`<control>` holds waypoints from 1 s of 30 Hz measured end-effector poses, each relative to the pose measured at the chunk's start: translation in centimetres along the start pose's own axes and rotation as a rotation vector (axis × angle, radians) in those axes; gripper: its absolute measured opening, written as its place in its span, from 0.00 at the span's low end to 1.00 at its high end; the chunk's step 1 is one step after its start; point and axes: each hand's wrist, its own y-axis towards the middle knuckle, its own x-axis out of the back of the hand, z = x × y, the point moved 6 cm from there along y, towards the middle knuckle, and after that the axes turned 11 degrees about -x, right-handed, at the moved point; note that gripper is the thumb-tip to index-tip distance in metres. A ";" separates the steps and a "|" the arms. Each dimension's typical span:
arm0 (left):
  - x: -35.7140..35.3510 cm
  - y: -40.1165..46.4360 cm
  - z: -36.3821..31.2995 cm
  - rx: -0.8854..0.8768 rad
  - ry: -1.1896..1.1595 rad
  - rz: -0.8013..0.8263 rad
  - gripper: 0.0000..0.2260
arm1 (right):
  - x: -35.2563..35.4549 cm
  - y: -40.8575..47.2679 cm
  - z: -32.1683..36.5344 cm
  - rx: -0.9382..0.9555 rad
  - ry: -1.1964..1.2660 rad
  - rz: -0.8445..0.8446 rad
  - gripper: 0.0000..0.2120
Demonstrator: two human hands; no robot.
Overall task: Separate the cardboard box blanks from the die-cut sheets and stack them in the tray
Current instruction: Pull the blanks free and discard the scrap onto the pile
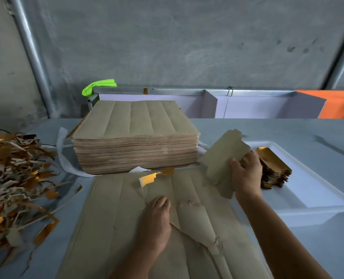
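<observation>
a grey table (pixel 288 129) carries everything. at its far middle stands a tall stack of die-cut sheets (pixel 135 146), brown side up. nearer the person lies the working sheet (pixel 114 222), flat, torn along its cut lines, with a gold flap (pixel 150 179) turned up at its far edge. to the left sprawls a heap of scrap strips (pixel 13 178), brown and gold tangled together. to the right sits a white tray (pixel 300 200), holding a low stack of blanks (pixel 274 168) with gold faces up at its far left corner.

the right hand (pixel 246 174) grips a separated box blank (pixel 222 158), thumb over its brown face and fingers curled behind; the blank stands tilted up and to the left of the hand, at the tray's left rim, beside the stacked blanks. the left hand (pixel 157 220) rests palm-down on the working sheet at the tear, fingers bent; whether they pinch the card cannot be told.
</observation>
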 end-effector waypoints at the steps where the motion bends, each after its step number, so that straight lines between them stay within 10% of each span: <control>1: 0.2 -0.1 0.0 0.013 -0.011 0.001 0.18 | 0.7 -0.1 0.3 0.055 -0.048 0.012 0.17; 6: -0.7 -0.3 -0.1 -0.075 -0.008 0.040 0.28 | 3.8 -1.1 0.3 0.179 -0.325 0.036 0.36; 10: -0.9 0.0 -1.6 -0.209 -0.085 0.119 0.24 | 4.9 -2.5 -1.2 0.117 -0.407 0.086 0.17; 13: -1.2 0.6 -2.7 0.019 0.063 0.276 0.17 | 5.2 -3.5 -1.2 0.128 -0.447 0.064 0.11; 20: -2.8 -2.2 -9.3 0.325 0.143 0.568 0.54 | 5.8 -6.2 -0.6 0.281 -0.617 -0.026 0.13; 30: -0.7 -3.4 -7.0 0.261 0.066 0.412 0.14 | 4.4 -8.1 -1.7 0.277 -0.914 0.117 0.11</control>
